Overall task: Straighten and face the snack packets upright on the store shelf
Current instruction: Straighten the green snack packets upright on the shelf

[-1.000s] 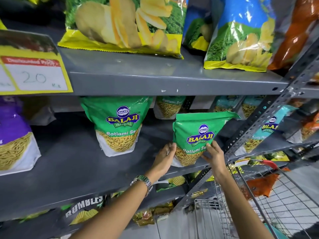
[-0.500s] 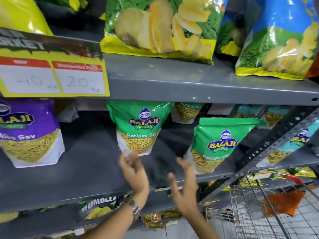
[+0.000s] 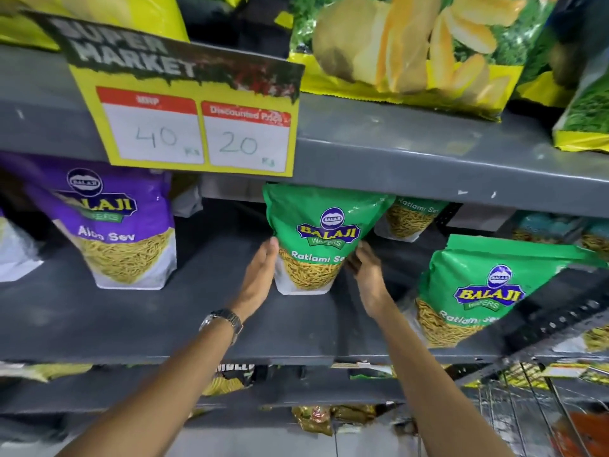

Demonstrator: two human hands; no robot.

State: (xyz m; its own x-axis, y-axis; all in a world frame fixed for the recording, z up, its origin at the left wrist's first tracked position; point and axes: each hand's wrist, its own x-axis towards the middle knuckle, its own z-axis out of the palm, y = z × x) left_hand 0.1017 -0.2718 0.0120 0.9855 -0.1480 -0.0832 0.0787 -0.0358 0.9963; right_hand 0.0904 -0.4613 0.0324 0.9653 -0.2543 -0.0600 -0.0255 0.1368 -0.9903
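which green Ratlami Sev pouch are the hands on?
The middle green Ratlami Sev pouch, under the yellow price sign: left hand and right hand flank its lower sides. The right green pouch and the rear one stand untouched.

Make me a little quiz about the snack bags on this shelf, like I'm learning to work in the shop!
1. True or false: both hands are at the purple Aloo Sev packet.
2. Which number is written under "Discounted Price" on the yellow price sign? A) 40 B) 20 C) 60
3. Fill in: the left hand and right hand are at either side of the middle green ______ Sev packet.

Key
1. False, they are at the green packet.
2. B
3. Ratlami
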